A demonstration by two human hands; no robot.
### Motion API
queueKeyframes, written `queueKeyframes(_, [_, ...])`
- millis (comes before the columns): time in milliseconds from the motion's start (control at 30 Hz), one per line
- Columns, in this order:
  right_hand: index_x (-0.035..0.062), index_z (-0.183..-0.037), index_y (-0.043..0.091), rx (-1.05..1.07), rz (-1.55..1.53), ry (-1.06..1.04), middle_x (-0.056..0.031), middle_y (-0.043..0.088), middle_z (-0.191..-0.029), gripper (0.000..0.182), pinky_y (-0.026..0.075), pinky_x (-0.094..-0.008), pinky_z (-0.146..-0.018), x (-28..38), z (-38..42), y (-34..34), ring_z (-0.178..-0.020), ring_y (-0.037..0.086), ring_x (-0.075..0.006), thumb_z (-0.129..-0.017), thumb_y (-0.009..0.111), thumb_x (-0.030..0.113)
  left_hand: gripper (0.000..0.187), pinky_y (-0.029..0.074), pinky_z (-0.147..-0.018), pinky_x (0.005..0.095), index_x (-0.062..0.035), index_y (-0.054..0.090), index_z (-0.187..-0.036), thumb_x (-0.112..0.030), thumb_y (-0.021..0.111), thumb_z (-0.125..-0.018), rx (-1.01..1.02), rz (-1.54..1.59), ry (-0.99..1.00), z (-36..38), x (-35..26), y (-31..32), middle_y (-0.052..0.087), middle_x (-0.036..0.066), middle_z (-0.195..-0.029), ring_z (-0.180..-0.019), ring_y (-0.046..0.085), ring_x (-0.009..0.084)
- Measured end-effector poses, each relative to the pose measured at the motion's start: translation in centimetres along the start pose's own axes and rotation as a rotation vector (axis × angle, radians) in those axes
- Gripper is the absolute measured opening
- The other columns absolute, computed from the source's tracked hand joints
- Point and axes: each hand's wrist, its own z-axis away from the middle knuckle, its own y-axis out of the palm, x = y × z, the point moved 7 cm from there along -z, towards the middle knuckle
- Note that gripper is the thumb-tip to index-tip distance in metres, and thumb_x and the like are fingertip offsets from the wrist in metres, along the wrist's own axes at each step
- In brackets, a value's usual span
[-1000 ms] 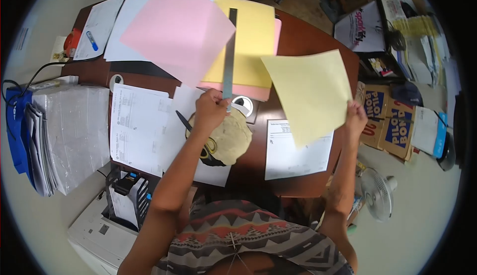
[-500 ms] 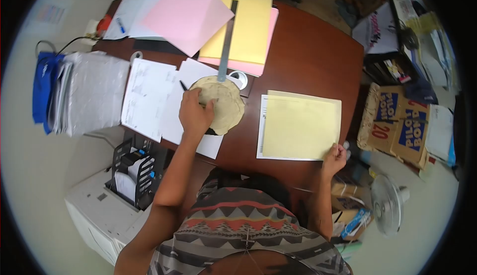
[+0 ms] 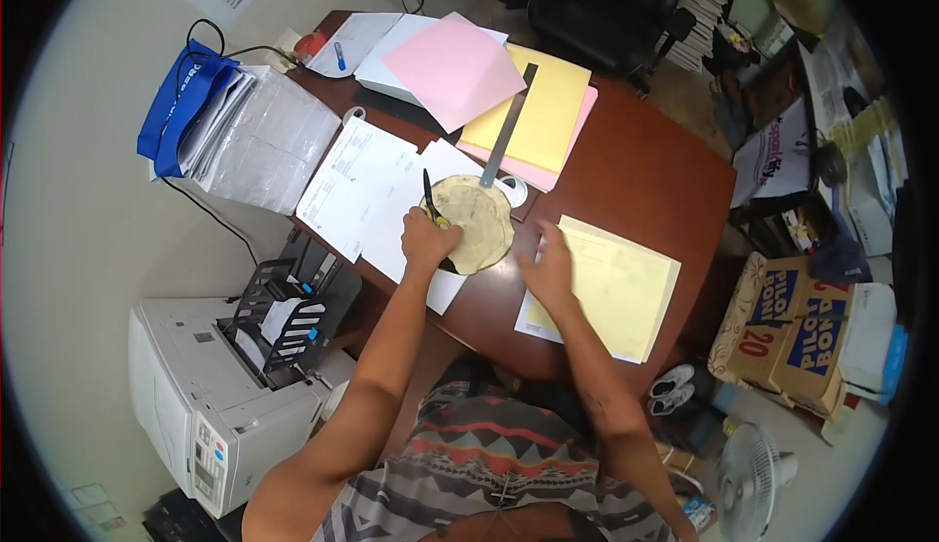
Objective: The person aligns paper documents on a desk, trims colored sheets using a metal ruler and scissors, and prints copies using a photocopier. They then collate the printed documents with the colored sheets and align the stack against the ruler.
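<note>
1. Tabletop (image 3: 626,165): brown wood, paper all over. Compared with a second ago the view has swung, and a printer (image 3: 210,400) now shows at 8 o'clock off the edge.
2. Yellow sheet (image 3: 616,288): was up in the air in my right hand a second ago, now lies flat on a white printed page at 4 o'clock from the tan disc. Means that sheet is parked and the right hand is free.
3. Tan disc (image 3: 476,221): round, crumpled paper-like piece, centre of the tabletop, touching the near end of the steel ruler (image 3: 509,126) that runs off to 1 o'clock.
4. Right hand (image 3: 550,268): open, fingers spread, palm down on the left edge of the yellow sheet, gripping nothing.
5. Left hand (image 3: 428,242): curled at the disc's 8 o'clock edge, by the scissors (image 3: 430,200); can't tell what exactly it grips.
</note>
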Motion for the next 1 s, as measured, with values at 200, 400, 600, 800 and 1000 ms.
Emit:
queueKeyframes(200, [-0.0026,-0.119,0.053,0.220,0.173,0.235,-0.0242,0.067,-0.107,0.059,0.052,-0.0478,-0.087,1.1,-3.1,8.2,-0.098,0.065,-0.0444,-0.071,0.080,0.016,0.065,0.052,-0.083,0.0396,0.0048,0.052,-0.107,-0.033,0.078,-0.061,0.120,0.301,-0.163,-1.3,3.7,1.4,0.065,0.021,-0.098,-0.091,0.065,0.0341])
queueKeyframes(400, [-0.0033,-0.103,0.063,0.309,-0.145,0.239,-0.0153,0.070,-0.089,0.038,0.054,-0.0321,-0.070,3.5,-0.6,8.7,-0.080,0.069,-0.0232,-0.073,0.080,0.012,0.059,0.051,-0.075,0.0330,-0.0008,0.046,-0.107,-0.014,0.080,-0.062,-0.067,0.502,0.112,3.9,6.2,-5.7,0.058,0.009,-0.092,-0.083,0.058,0.0179])
queueKeyframes(600, [-0.0044,-0.102,0.064,0.127,-0.505,-0.039,-0.0037,0.066,-0.090,0.027,0.047,-0.0216,-0.069,13.9,-13.1,8.1,-0.078,0.058,-0.0067,-0.078,0.075,-0.003,0.061,0.052,-0.080,0.0368,-0.0016,0.047,-0.111,-0.014,0.077,-0.060,-0.285,0.583,0.456,-6.6,-0.4,-12.8,0.059,0.015,-0.097,-0.090,0.062,0.0248])
queueKeyframes(800, [-0.0018,-0.097,0.067,-0.020,-0.330,-0.113,-0.0072,0.070,-0.087,0.026,0.050,-0.0267,-0.074,15.4,-30.1,9.9,-0.082,0.064,-0.0124,-0.077,0.077,0.010,0.059,0.052,-0.081,0.0403,-0.0009,0.048,-0.107,-0.017,0.078,-0.059,-0.361,0.619,0.618,-22.4,-11.1,-16.7,0.061,0.018,-0.097,-0.089,0.063,0.0333])
queueKeyframes(1000, [0.0016,-0.102,0.067,-0.098,0.000,0.001,-0.0144,0.071,-0.093,0.029,0.052,-0.0351,-0.076,12.7,-32.3,11.1,-0.083,0.067,-0.0256,-0.077,0.075,0.015,0.065,0.050,-0.090,0.0409,-0.0007,0.056,-0.120,-0.025,0.077,-0.063,-0.100,0.099,0.534,-30.2,-13.1,-10.5,0.060,0.019,-0.112,-0.106,0.060,0.0351])
